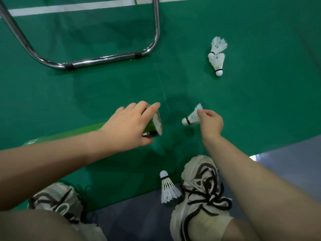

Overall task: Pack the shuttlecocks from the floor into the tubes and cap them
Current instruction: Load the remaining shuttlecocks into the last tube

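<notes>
Now left hand (129,126) grips tube (152,126); right hand (211,122) pinches shuttlecock (192,118)

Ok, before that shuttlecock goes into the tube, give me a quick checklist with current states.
1. Right hand grips the held shuttlecock by its feathers: ok.
2. Its cork end points toward the tube: ok.
3. Left hand steadies the green tube near its open end: ok.
4. Room left inside tube: cannot tell.
5. Cap within reach: cannot tell, none visible.
6. Loose shuttlecocks remain: pair on floor, one by the shoe: not ok.
</notes>
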`<control>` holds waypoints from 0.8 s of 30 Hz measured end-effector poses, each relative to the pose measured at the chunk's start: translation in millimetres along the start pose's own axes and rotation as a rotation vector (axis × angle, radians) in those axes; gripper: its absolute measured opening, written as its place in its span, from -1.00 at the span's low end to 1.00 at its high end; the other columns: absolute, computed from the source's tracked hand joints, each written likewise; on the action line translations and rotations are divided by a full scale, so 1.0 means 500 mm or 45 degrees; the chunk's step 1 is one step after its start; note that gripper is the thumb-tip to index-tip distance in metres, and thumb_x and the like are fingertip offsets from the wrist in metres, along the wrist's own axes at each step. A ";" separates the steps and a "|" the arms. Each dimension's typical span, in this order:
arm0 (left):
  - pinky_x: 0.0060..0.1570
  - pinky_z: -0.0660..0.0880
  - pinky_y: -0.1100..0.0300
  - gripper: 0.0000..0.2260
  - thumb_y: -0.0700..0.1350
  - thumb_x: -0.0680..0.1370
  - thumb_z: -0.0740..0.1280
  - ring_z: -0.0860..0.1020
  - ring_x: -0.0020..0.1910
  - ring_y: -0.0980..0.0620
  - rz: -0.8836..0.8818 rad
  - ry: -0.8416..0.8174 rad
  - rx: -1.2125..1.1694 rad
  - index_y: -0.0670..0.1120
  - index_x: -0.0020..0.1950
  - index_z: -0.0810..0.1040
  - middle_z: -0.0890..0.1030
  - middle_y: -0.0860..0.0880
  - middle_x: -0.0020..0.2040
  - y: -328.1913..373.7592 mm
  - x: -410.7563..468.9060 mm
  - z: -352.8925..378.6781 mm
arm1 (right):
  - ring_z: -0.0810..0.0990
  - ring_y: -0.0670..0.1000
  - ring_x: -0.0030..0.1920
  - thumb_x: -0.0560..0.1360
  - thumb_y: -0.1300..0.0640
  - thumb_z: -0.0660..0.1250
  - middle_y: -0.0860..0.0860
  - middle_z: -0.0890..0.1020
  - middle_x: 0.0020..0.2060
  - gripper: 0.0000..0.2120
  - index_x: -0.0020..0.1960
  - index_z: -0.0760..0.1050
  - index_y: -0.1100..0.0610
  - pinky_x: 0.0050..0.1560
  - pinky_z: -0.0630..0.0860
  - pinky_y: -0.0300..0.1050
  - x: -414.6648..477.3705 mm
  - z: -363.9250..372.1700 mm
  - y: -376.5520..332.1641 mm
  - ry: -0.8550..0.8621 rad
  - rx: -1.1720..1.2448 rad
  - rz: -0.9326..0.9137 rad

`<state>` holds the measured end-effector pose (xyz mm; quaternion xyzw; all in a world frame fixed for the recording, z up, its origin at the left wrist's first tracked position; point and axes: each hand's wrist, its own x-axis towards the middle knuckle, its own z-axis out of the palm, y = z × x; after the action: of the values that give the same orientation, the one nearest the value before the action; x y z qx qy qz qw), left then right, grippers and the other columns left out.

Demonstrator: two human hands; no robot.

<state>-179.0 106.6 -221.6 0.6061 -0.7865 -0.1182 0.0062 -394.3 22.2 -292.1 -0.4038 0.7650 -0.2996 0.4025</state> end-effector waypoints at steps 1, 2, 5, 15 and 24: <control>0.05 0.39 -0.05 -0.18 0.17 0.35 0.40 0.42 0.14 -0.16 -0.012 0.006 -0.006 -0.06 0.48 0.11 0.40 -0.11 0.22 0.000 0.000 0.000 | 0.45 -0.05 -0.30 0.48 0.17 0.34 -0.04 0.51 -0.37 -0.85 -0.26 0.51 0.13 -0.28 0.39 -0.30 -0.016 0.007 -0.025 0.045 0.216 0.012; 0.06 0.38 -0.04 -0.19 0.17 0.36 0.39 0.41 0.15 -0.15 -0.031 0.002 -0.013 -0.05 0.49 0.10 0.39 -0.10 0.23 -0.001 0.001 0.000 | 0.43 -0.10 -0.34 0.48 0.21 0.34 -0.06 0.50 -0.39 -0.83 -0.29 0.49 0.13 -0.35 0.37 -0.39 -0.036 0.016 -0.051 0.065 0.410 0.014; 0.07 0.37 -0.03 -0.18 0.16 0.37 0.39 0.40 0.16 -0.16 -0.102 -0.015 -0.012 -0.05 0.50 0.07 0.38 -0.10 0.24 -0.011 -0.005 0.000 | 0.44 -0.20 -0.42 0.48 0.28 0.33 -0.06 0.52 -0.41 -0.77 -0.33 0.49 0.10 -0.32 0.39 -0.42 -0.110 0.048 -0.109 -0.033 0.698 -0.103; 0.02 0.38 -0.06 -0.09 0.14 0.33 0.42 0.44 0.11 -0.19 -0.206 0.173 -0.066 -0.08 0.52 -0.01 0.43 -0.14 0.19 -0.032 -0.032 -0.006 | 0.52 -0.17 -0.34 0.56 0.08 0.22 -0.15 0.58 -0.44 -0.68 -0.36 0.53 -0.01 -0.20 0.45 -0.25 -0.240 0.103 -0.122 -0.486 0.477 -0.394; 0.12 0.32 -0.07 -0.19 0.11 0.31 0.45 0.37 0.20 -0.15 -0.270 0.183 -0.177 -0.03 0.47 0.16 0.38 -0.08 0.26 -0.039 -0.033 -0.013 | 0.61 -0.16 -0.26 0.58 -0.04 0.16 0.06 0.67 -0.28 -0.60 -0.31 0.59 0.09 -0.18 0.48 -0.37 -0.223 0.090 -0.137 -0.768 0.334 -0.357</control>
<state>-155.3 116.8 -216.9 0.6909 -0.7055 -0.1286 0.0919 -291.0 78.1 -218.9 -0.5202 0.5039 -0.3149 0.6134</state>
